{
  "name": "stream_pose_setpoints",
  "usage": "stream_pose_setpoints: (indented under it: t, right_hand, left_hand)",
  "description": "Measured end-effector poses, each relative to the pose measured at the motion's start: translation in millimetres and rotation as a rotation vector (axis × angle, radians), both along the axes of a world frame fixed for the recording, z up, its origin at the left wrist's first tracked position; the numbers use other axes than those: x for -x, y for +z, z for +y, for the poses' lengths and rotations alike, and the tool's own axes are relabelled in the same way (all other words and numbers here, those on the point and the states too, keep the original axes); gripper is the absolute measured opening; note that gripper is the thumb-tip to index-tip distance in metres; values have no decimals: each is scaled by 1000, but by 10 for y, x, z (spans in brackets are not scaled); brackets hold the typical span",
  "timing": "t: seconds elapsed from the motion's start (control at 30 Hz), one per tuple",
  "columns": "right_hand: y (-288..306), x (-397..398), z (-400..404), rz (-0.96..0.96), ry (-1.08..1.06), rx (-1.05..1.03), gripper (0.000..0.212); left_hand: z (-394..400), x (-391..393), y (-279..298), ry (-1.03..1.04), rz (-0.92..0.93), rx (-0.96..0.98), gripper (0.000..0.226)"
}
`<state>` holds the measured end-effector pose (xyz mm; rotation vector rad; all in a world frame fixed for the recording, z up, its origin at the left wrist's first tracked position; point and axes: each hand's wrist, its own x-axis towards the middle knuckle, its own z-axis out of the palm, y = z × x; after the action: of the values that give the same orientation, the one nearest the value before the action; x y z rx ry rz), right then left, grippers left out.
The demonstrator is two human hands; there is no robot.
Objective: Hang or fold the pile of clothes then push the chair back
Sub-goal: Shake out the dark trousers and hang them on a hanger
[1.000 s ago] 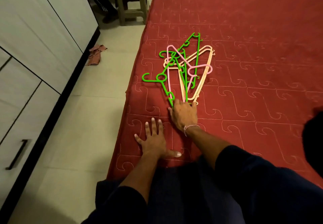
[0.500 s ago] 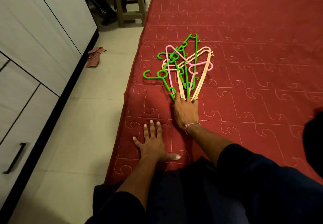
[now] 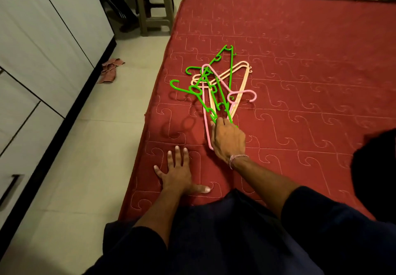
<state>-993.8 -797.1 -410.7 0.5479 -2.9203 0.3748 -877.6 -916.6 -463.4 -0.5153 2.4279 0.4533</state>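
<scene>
Fingers point(image 3: 222, 122) grip hangers' point(image 3: 216, 86) near ends

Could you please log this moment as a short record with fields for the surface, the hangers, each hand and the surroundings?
surface: red quilted mattress
hangers: tangled bunch of green, pink and peach plastic hangers lying on the mattress
right hand: right hand at the bunch's near end, fingers curled on the hangers
left hand: left hand flat on the mattress, fingers spread, near the edge
floor: crumpled reddish cloth by the cupboard
background: plastic stool beyond the mattress corner
</scene>
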Motion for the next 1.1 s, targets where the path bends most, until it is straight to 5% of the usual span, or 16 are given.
stream_pose_setpoints:
  t: [0.2, 0.37, 0.53, 0.73, 0.83, 0.97, 1.1]
  right_hand:
    - [-69, -435, 423, -208, 53, 19, 26]
    - [390, -805, 589, -87, -2, 263, 24]
    - [349, -1219, 931, -168, 40, 414, 23]
    - [288, -1917, 1259, -314, -7, 670, 30]
    - [273, -2285, 1431, -368, -58, 786, 34]
    - [214, -2786, 1654, -389, -106, 875, 23]
    - [5, -3241, 1870, -326, -153, 732, 35]
  left_hand:
    - [-71, -48, 82, -22, 47, -40, 148]
    - [-213, -403, 252, 17, 200, -155, 104]
    - [-214, -1259, 329, 121, 400, 140, 73]
    - [-13, -2391, 407, 291, 376, 419, 63]
    - [106, -2755, 479, 508, 182, 366, 62]
    - [133, -3054, 435, 638, 216, 224, 54]
    - [123, -3182, 371, 699, 282, 147, 59]
